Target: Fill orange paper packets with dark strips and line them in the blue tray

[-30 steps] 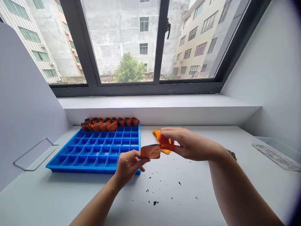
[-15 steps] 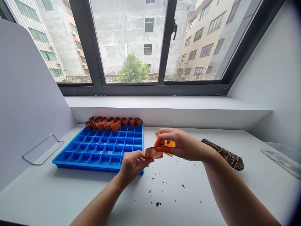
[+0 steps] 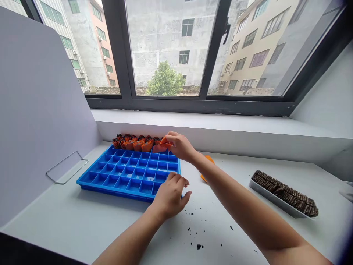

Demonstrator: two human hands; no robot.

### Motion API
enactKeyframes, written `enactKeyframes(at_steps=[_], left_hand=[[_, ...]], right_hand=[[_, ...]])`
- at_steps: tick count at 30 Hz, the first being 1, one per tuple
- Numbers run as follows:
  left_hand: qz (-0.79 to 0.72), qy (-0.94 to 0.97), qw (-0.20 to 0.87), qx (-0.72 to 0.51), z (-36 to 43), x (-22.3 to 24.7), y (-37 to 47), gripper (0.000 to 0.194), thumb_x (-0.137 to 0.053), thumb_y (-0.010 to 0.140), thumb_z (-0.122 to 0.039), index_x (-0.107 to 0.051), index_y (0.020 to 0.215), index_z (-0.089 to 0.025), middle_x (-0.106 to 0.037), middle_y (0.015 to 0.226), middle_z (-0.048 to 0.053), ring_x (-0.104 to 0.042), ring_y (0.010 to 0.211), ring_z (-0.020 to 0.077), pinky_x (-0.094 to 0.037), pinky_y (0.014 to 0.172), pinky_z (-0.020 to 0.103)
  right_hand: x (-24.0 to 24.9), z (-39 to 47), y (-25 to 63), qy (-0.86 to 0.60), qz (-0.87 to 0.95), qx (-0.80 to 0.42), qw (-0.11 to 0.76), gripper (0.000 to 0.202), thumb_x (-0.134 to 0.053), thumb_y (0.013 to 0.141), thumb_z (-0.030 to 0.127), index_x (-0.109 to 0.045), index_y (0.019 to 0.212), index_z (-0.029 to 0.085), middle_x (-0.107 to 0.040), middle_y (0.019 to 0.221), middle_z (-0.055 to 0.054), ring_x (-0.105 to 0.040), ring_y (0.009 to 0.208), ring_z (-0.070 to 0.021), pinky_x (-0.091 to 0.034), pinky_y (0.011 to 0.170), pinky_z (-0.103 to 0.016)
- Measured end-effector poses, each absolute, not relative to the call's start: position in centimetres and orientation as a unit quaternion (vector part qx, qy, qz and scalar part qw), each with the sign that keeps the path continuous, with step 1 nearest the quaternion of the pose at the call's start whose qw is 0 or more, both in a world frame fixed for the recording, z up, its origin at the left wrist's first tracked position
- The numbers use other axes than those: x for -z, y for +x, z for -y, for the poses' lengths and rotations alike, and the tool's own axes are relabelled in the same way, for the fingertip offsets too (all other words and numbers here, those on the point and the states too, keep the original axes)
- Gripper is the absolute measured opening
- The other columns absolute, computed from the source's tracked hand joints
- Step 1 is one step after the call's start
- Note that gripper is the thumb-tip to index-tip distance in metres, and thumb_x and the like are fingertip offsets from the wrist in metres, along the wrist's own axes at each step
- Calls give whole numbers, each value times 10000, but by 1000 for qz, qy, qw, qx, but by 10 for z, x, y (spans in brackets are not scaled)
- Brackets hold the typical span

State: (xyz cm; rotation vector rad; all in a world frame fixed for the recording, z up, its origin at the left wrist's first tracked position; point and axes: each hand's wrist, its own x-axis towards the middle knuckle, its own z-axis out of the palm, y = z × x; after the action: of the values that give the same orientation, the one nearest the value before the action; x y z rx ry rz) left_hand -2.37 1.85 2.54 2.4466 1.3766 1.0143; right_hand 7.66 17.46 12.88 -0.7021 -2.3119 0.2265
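Board [image 3: 44, 110]: pale and upright, far to the left of both the left hand [image 3: 171, 195] and the right hand [image 3: 180, 146].
Bent wire frame [image 3: 62, 162]: thin metal, well left of the left hand, by the foot of the board.
Blue compartment tray [image 3: 116, 192]: spreads out left of the left hand and below the right; the cells nearest the left hand are bare.
Row of orange packets [image 3: 138, 145]: dark-edged, standing close together along the tray's back cells, left of the right hand.
Held orange packet [image 3: 158, 148]: at the right hand's fingertips, over the back of the tray; which cell it is above or in, I cannot tell.
Left hand: fingers loosely curled, thumb apart, nothing gripped, at the tray's near right corner; whether it touches the rim is unclear.
Right hand: orange finger covers [image 3: 164, 140] on two fingertips, pinching the held orange packet.
Dark flakes [image 3: 199, 247]: scattered on the white tabletop [image 3: 124, 228], right of the left hand and nearer the wearer.
Orange item [image 3: 210, 159]: right of the right hand, partly hidden behind that forearm.
Long shallow tub [image 3: 270, 197]: well right of both hands, packed with ridged dark brown slices [image 3: 285, 193].
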Motion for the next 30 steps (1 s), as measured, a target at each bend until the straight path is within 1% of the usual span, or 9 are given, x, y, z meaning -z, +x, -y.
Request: enactKeyframes(at_steps=[2, 6, 10, 12, 16, 23, 27, 30], left_hand=[[-459, 822, 78, -329, -18, -27, -23, 170, -711, 970, -200, -605, 1103, -203, -724, 1102, 106, -634, 1153, 343, -656, 842, 470], [-464, 826, 72, -311, -18, -28, -23, 174, -708, 974, -213, -622, 1124, -195, -730, 1091, 115, -621, 1170, 352, -672, 807, 457], [-466, 832, 59, -295, -18, -27, -22, 157, -703, 974, -222, -626, 1108, -197, -729, 1076, 117, -613, 1159, 349, -677, 772, 439], [-465, 835, 52, -291, -17, -27, -22, 144, -698, 976, -219, -625, 1098, -194, -727, 1072, 116, -611, 1151, 344, -678, 773, 435], [-460, 840, 43, -283, -16, -27, -21, 138, -688, 984, -225, -623, 1099, -184, -724, 1067, 121, -611, 1147, 342, -683, 776, 433], [-463, 841, 49, -277, -17, -27, -21, 142, -677, 985, -230, -620, 1108, -188, -725, 1075, 129, -607, 1151, 352, -688, 755, 444], [-460, 842, 50, -277, -17, -27, -20, 145, -674, 984, -232, -622, 1113, -192, -732, 1080, 137, -610, 1158, 362, -694, 760, 465], [-456, 844, 48, -277, -17, -25, -20, 149, -669, 990, -232, -622, 1127, -198, -736, 1089, 139, -609, 1179, 366, -696, 756, 460]], right_hand=[[-119, -199, 47, -267, 902, -88, 329, 294, -615, 912, -9, -795, 995, 209, -734, 1104, -44, -658, 905, -157, -478, 772, -250], [-101, -235, 7, -264, 914, -82, 297, 254, -616, 911, 25, -792, 989, 191, -723, 1069, -61, -645, 912, -184, -472, 795, -266], [-88, -258, -11, -262, 925, -75, 263, 306, -605, 838, -19, -796, 959, 187, -714, 1031, -67, -631, 897, -204, -458, 799, -283], [-84, -265, -14, -261, 929, -73, 250, 314, -609, 825, -21, -798, 960, 190, -714, 1037, -68, -632, 904, -209, -458, 806, -288], [-80, -271, -17, -264, 932, -74, 239, 286, -624, 844, 5, -791, 988, 187, -713, 1061, -70, -637, 925, -213, -467, 820, -289], [-81, -264, -26, -261, 936, -86, 219, 251, -655, 829, 12, -784, 971, 172, -726, 1053, -70, -644, 924, -203, -480, 844, -280], [-84, -271, -25, -267, 933, -109, 215, 194, -678, 861, 46, -786, 958, 175, -752, 1050, -59, -661, 905, -181, -503, 841, -270], [-86, -279, -23, -275, 929, -127, 212, 122, -740, 889, 117, -786, 982, 182, -779, 1030, -45, -675, 876, -166, -523, 841, -269]])
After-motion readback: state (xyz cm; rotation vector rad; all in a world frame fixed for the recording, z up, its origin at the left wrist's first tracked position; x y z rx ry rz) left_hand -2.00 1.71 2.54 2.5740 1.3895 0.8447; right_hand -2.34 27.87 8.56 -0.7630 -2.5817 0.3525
